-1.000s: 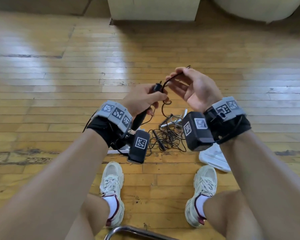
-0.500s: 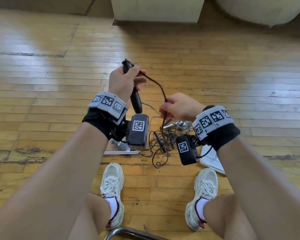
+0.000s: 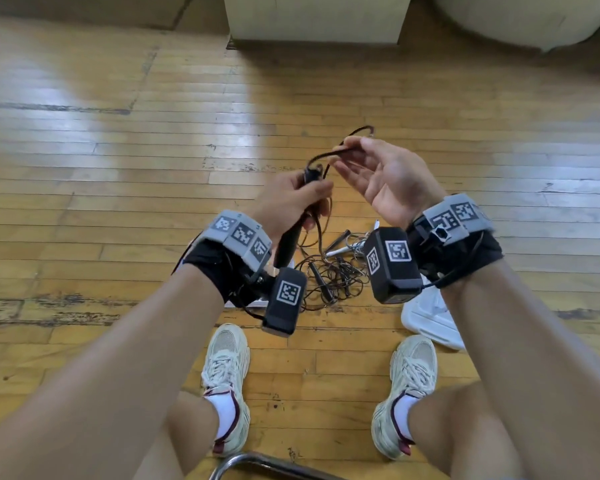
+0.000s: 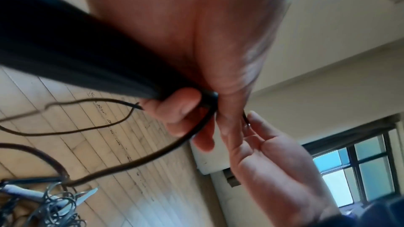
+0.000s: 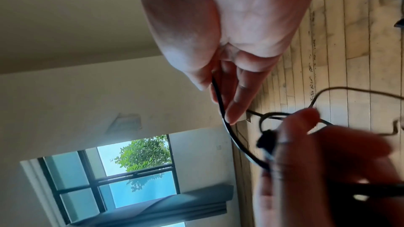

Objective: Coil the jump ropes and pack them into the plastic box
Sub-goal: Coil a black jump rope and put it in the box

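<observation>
Above a worn plank floor (image 3: 84,174), at mid-frame in the head view, a seated person works a black jump rope. Left hand (image 3: 291,199) is wrapped around the black handle (image 3: 288,240), which slants down toward the wrist; the left wrist view shows fingers (image 4: 174,110) curled under the handle's end where the cord (image 4: 135,161) leaves it. Right hand (image 3: 385,178), palm up just beside the left, pinches the cord (image 3: 329,154) between thumb and fingertips (image 5: 236,103), the other fingers loosely extended. From that pinch the cord arcs back to the handle top, and a small loop rises past the right fingertips. More cord hangs from the left hand to a tangle of ropes (image 3: 336,278) on the floor, below centre, between the two wrist cameras; a pale handle (image 3: 340,251) lies in it. A white plastic piece (image 3: 430,320) sits at lower right, beside the right shoe (image 3: 409,386); whether it is box or lid cannot be told.
</observation>
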The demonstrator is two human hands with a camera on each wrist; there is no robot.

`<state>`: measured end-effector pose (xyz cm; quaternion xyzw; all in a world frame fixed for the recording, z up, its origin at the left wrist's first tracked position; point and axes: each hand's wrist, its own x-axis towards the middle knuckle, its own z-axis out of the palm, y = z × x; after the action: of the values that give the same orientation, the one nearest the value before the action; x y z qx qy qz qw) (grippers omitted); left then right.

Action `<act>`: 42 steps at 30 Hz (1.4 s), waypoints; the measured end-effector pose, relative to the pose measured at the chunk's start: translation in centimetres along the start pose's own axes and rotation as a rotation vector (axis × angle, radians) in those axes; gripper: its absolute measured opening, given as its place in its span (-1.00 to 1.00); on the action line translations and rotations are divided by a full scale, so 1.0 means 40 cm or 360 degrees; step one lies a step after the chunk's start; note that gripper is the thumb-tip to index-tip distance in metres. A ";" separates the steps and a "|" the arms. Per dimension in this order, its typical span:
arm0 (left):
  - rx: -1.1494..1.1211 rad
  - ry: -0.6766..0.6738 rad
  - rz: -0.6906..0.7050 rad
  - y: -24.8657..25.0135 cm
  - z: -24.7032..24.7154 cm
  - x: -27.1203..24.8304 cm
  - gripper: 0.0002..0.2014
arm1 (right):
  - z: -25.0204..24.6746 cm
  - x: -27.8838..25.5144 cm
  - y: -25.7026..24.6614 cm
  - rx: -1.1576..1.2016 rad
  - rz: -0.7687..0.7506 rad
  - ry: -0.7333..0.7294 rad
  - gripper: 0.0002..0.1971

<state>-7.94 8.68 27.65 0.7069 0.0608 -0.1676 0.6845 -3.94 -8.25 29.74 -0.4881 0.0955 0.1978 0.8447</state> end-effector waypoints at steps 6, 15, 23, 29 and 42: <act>-0.0832 0.0216 0.0088 0.037 -0.058 0.021 -0.83 | 0.032 -0.016 0.044 -0.1013 0.0326 -0.0437 -0.62; -0.0228 0.0415 0.0077 0.018 -0.086 0.028 -0.54 | 0.032 -0.027 0.042 -0.1210 0.0314 -0.0343 -0.81; 0.0394 -0.0228 -0.0020 0.003 -0.033 0.005 -0.69 | 0.014 0.007 0.015 -0.0072 0.0093 -0.0115 -0.81; 0.0070 -0.0069 0.0036 0.013 -0.021 -0.005 -0.89 | 0.013 0.020 0.034 -0.0379 0.0056 0.0074 -0.69; -0.0236 0.0383 0.0091 0.011 -0.083 0.029 -0.82 | 0.036 -0.013 0.065 -0.1373 0.0255 -0.0275 -0.82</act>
<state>-6.21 11.76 27.72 0.6708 0.1346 -0.0571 0.7270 -5.58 -5.96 28.62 -0.7685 -0.0292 0.3244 0.5507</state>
